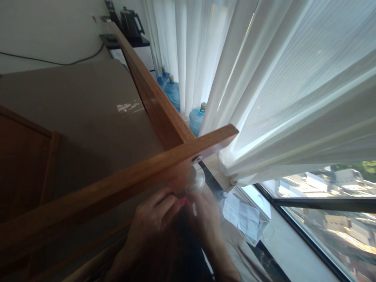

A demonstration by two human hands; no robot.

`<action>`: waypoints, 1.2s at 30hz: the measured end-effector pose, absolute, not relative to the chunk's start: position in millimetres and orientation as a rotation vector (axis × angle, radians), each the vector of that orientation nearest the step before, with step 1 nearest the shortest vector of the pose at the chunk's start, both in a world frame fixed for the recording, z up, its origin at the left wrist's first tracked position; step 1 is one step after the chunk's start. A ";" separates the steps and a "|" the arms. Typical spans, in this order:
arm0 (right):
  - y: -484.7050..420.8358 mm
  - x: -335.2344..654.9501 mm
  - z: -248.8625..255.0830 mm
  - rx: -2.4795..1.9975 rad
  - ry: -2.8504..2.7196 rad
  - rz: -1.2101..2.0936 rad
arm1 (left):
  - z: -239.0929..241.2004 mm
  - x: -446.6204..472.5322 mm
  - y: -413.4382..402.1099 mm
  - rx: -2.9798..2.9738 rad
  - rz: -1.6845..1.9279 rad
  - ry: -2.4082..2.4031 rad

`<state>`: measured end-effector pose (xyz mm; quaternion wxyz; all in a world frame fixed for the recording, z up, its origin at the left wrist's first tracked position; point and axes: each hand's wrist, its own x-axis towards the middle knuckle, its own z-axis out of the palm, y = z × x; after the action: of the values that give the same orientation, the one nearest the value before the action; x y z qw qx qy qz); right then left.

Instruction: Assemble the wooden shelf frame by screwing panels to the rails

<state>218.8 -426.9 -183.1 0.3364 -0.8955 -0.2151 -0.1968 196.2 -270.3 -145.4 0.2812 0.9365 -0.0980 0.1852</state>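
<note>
My left hand (157, 213) is closed in a pinch just below a wooden rail (126, 168). A small reddish bit (182, 201) shows at its fingertips; what it is, I cannot make out. Close beside it, my right hand (204, 215) is smeared by motion, so its grip is unclear. A round, see-through object (197, 181) appears just above the right hand, blurred; whether the hand touches it I cannot tell. A round metal fitting (197, 159) sits in the rail's side near its end. A second wooden rail (158, 98) meets this one at a corner.
A grey-brown panel (88, 94) with a torn white patch lies between the rails. White curtains (264, 98) hang at the right. Blue water bottles (196, 119) stand behind. Crumpled white plastic (242, 215) lies by the window. A black kettle (131, 23) stands at the back.
</note>
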 end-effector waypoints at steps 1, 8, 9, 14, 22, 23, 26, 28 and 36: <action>-429.1 220.9 -182.0 -2.368 -0.618 -0.547 | -144.2 196.5 -270.4 2.508 0.494 -0.249; -440.0 238.3 -171.2 -2.525 -0.997 -0.609 | -137.0 198.4 -271.7 2.534 0.495 -0.228; -441.1 240.0 -170.4 -2.526 -1.042 -0.618 | -136.2 199.3 -272.1 2.529 0.506 -0.234; -439.1 236.5 -170.4 -2.339 -0.791 -0.404 | -136.8 203.2 -271.8 2.522 0.647 -0.285; -417.4 219.6 -176.6 -1.254 0.125 0.541 | -136.5 204.7 -269.6 2.694 0.820 -0.586; -416.1 219.1 -178.2 -1.158 0.159 0.599 | -135.4 205.3 -270.3 2.693 0.816 -0.562; -415.1 219.5 -181.5 -1.127 0.187 0.639 | -133.5 206.8 -272.0 2.672 0.793 -0.491; -416.6 220.0 -183.3 -1.305 0.166 0.550 | -134.3 206.8 -272.4 2.648 0.801 -0.478; -432.0 221.7 -200.5 -2.237 -0.090 -0.423 | -142.4 202.0 -276.0 2.532 0.650 -0.229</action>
<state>221.7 -432.0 -200.5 0.4185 -0.8917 -0.0360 -0.1688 202.0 -276.0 -142.4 0.2561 0.9327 -0.0843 0.2394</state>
